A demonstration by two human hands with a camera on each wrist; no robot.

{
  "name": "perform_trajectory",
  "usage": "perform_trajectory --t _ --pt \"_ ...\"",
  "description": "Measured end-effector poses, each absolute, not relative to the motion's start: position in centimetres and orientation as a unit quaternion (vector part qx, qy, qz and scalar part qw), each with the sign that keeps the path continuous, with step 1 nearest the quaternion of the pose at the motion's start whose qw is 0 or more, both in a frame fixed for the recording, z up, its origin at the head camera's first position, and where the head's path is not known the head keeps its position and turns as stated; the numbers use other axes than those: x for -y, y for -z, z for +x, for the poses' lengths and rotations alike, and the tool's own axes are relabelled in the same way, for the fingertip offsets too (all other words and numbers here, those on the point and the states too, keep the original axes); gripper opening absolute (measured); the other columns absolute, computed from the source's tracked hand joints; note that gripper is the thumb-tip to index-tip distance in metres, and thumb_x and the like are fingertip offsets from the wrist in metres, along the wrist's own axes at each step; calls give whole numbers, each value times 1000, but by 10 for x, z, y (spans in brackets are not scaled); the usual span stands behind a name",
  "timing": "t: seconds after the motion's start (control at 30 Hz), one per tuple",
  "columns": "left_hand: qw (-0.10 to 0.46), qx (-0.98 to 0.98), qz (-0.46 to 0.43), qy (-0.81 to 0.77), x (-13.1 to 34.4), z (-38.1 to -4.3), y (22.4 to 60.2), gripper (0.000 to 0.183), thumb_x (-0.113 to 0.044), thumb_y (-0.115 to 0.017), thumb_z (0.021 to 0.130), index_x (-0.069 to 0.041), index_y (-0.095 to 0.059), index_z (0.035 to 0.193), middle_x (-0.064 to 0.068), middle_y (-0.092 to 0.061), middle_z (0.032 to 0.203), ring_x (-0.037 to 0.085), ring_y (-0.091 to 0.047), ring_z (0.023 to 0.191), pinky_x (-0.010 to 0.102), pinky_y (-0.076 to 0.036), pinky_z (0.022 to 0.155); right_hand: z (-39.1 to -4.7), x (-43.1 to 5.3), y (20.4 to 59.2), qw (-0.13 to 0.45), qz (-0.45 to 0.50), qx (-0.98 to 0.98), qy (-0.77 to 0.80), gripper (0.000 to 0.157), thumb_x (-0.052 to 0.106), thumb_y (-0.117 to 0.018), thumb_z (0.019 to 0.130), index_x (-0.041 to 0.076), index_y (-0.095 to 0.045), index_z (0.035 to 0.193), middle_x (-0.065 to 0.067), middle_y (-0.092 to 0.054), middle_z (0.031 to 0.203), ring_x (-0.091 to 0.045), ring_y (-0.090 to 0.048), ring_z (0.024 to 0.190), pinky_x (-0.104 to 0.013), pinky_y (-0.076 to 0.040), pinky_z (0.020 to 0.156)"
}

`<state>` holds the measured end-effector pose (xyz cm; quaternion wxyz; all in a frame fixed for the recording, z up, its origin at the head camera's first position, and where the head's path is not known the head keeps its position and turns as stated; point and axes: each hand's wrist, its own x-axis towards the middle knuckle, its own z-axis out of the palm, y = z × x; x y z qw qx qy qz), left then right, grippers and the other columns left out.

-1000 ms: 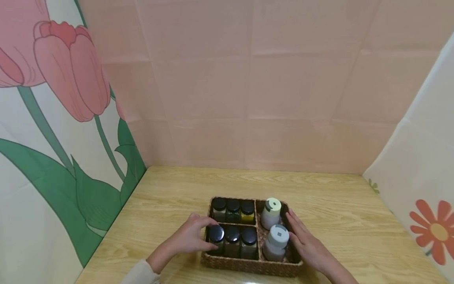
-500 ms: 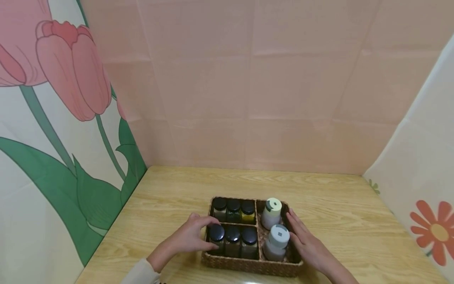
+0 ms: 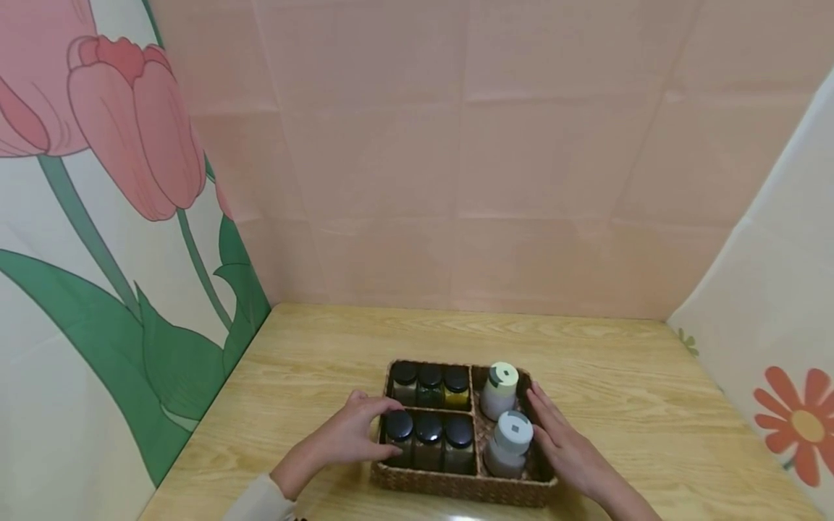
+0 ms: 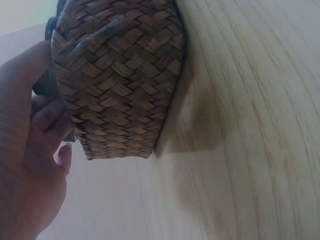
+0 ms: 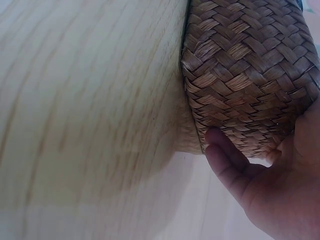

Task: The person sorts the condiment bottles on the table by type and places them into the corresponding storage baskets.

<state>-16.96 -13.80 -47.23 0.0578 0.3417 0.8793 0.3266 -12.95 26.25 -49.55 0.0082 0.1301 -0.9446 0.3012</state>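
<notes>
A brown woven basket [image 3: 462,491] with dividers sits on the table. Its left compartments hold black-lidded spice jars, three at the back and three in front. My left hand [image 3: 348,432] reaches over the left rim, index finger and thumb pinching the front-left jar [image 3: 399,434]. In the right compartment stand two shakers, one with a pale yellow lid [image 3: 503,378] and a nearer one with a white-grey lid [image 3: 514,432]. My right hand [image 3: 568,450] lies along the basket's right side with extended fingers; in the right wrist view, its fingertips [image 5: 216,137] lie at the woven wall [image 5: 245,75].
The wood-grain table [image 3: 313,340] extends around the basket. A pink cloth backdrop [image 3: 456,181] hangs behind it. Printed flower cloths stand at the left [image 3: 130,181] and right [image 3: 769,289] sides.
Both hands, the jars and the basket keep practically the same places; only the head view shifts very slightly.
</notes>
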Motion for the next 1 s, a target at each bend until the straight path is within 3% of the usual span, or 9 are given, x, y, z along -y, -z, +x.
perform_trajectory --t 0.37,0.8,1.0 --pt "56 -879 348 -321 138 -171 476 57 -49 -80 84 -28 -61 134 -18 -66 126 7 -51 108 29 -33 85 -130 -263 496 10 132 944 -301 58 28 -43 110 7 -26 161 -14 -16 169 -39 -24 148 -59 -30 113" --pt "37 -877 364 -311 139 -169 476 60 -48 -79 86 -24 -60 137 -13 -66 130 2 -59 112 31 -32 88 -128 -262 495 6 127 942 -309 58 30 -42 110 9 -25 162 -13 -15 169 -39 -23 149 -61 -29 114" --pt "36 -873 363 -325 139 -168 476 58 -47 -79 86 -32 -56 138 -17 -64 130 3 -57 110 31 -34 90 -128 -261 494 15 128 946 -299 58 28 -43 109 8 -27 161 -13 -17 169 -38 -26 148 -59 -30 113"
